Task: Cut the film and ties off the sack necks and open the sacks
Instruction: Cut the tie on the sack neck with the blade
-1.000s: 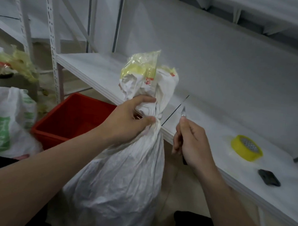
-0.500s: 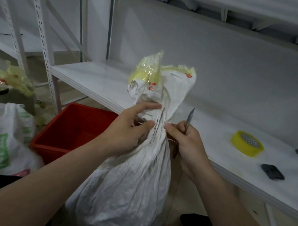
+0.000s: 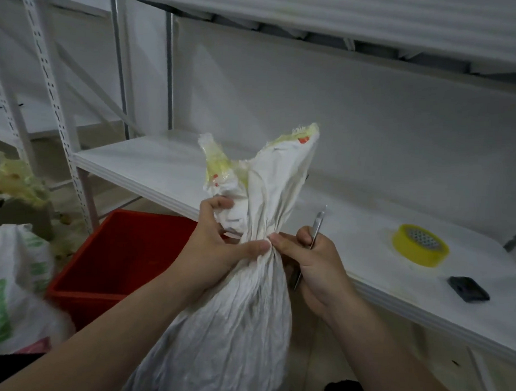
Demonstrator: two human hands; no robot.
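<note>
A white woven sack (image 3: 230, 327) stands upright in front of me, its neck bunched together. Yellowish clear film (image 3: 219, 167) clings to the flared top of the sack. My left hand (image 3: 216, 240) grips the neck from the left, thumb pressed at the pinch. My right hand (image 3: 316, 263) pinches the neck from the right with thumb and forefinger while also holding a thin metal knife (image 3: 316, 227), blade pointing up and away from the sack. No tie is visible around the neck.
A white shelf board (image 3: 367, 229) runs behind the sack, bearing a yellow tape roll (image 3: 420, 245) and a small black object (image 3: 468, 288). A red crate (image 3: 124, 257) sits on the floor at left, beside another white-and-green sack (image 3: 7, 285). Crumpled film (image 3: 12, 181) lies far left.
My right hand has moved in from the side and now pinches the neck with the knife still in it. The sack's top has spread into two flaps.
</note>
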